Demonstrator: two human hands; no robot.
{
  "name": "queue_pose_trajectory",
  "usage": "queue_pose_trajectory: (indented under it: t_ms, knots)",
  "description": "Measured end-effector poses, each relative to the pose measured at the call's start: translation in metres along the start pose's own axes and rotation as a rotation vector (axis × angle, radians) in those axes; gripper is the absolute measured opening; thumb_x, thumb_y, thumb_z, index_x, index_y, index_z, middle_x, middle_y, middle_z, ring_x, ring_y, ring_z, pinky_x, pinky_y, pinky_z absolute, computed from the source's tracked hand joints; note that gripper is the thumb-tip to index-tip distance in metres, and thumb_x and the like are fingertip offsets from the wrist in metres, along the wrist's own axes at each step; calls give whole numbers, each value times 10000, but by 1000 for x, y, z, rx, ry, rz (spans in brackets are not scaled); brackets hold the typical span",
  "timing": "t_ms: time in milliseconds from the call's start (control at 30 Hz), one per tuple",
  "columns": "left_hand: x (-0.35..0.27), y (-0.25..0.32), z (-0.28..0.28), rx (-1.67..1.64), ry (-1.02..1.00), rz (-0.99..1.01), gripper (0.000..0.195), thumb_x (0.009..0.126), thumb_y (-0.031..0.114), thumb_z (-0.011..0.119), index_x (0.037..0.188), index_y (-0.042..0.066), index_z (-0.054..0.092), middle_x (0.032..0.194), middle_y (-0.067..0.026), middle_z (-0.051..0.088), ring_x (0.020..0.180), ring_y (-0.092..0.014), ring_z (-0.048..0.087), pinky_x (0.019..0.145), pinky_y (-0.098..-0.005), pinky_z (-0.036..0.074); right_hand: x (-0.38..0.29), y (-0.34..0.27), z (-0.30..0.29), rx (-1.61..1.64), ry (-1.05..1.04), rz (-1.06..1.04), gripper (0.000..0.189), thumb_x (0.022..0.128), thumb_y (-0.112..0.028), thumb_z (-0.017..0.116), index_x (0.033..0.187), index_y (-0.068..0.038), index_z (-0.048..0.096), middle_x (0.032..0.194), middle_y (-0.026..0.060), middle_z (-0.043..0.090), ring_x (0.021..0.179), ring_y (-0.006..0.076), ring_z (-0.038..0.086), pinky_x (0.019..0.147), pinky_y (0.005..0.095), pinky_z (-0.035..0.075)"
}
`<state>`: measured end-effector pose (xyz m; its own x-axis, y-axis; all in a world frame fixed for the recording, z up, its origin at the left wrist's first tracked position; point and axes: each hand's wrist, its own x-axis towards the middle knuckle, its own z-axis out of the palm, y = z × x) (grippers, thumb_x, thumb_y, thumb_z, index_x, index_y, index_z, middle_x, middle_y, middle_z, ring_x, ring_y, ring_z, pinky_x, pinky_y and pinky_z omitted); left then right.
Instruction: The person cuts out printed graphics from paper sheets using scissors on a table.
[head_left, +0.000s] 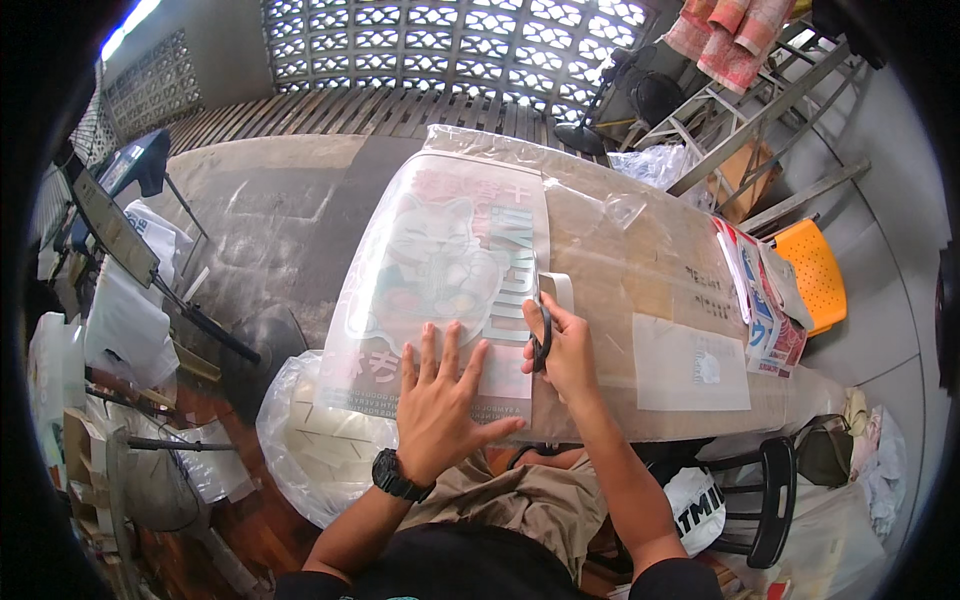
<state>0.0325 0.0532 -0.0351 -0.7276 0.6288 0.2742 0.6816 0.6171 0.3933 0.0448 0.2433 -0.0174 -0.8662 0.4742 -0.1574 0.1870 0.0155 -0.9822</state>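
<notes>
A large translucent film sheet (442, 255), printed with a cat, a bowl of noodles and lettering, lies on the plastic-covered table (622, 270). Near its lower edge my left hand (442, 409) rests flat with fingers spread, a black watch on the wrist. My right hand (566, 349) grips black-handled scissors (544, 337) at the sheet's right edge, the blades pointing away from me along that edge. A curled pale strip (559, 289) is just right of the blades. Further right lies a smaller translucent sheet (690, 367) with a small cat print.
Printed sheets (761, 300) lie at the table's right end, beside an orange plastic stool (814, 277). A metal ladder (757, 112) and a fan (577, 135) stand beyond. Below right is a black chair (776, 502); at lower left, a plastic-wrapped bundle (322, 435) touches the table side.
</notes>
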Motion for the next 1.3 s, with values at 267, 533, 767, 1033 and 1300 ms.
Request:
queue_pose_trajectory:
  t_ms: [267, 533, 767, 1033, 1300]
  knots:
    - [-1, 0, 0, 7, -7, -3, 973, 719, 733, 689, 1429, 89, 518, 1557, -257, 342, 1472, -473, 229, 1187, -605, 151, 17, 0, -2, -17, 8, 9, 720, 940, -479, 677, 1430, 15, 492, 586, 10, 574, 430, 87, 571, 340, 204, 307]
    - [1, 0, 0, 3, -9, 0, 987, 718, 753, 674, 1433, 91, 516, 1560, -256, 338, 1469, -473, 233, 1185, -607, 154, 35, -8, -4, -68, -2, 11, 711, 933, -490, 681, 1420, 0, 511, 601, 4, 574, 441, 82, 572, 343, 203, 316]
    - [0, -1, 1, 16, -9, -5, 1013, 700, 775, 675, 1445, 109, 509, 1568, -250, 329, 1476, -470, 224, 1188, -603, 148, 51, -5, -3, -52, 16, -3, 723, 917, -500, 697, 1409, 1, 524, 594, 11, 575, 435, 98, 577, 347, 222, 341]
    - [0, -1, 0, 9, -8, -9, 1014, 694, 781, 677, 1444, 120, 511, 1570, -247, 327, 1473, -472, 228, 1187, -606, 150, 66, -7, -2, -63, 47, 3, 746, 899, -515, 712, 1407, 0, 529, 583, 30, 575, 431, 122, 586, 357, 248, 375]
    - [1, -2, -1, 10, -25, -4, 1006, 702, 771, 679, 1445, 117, 504, 1572, -249, 318, 1466, -489, 229, 1179, -621, 165, 83, -9, -3, -58, 26, -4, 699, 917, -508, 692, 1394, -20, 538, 612, 10, 563, 432, 90, 560, 325, 207, 316]
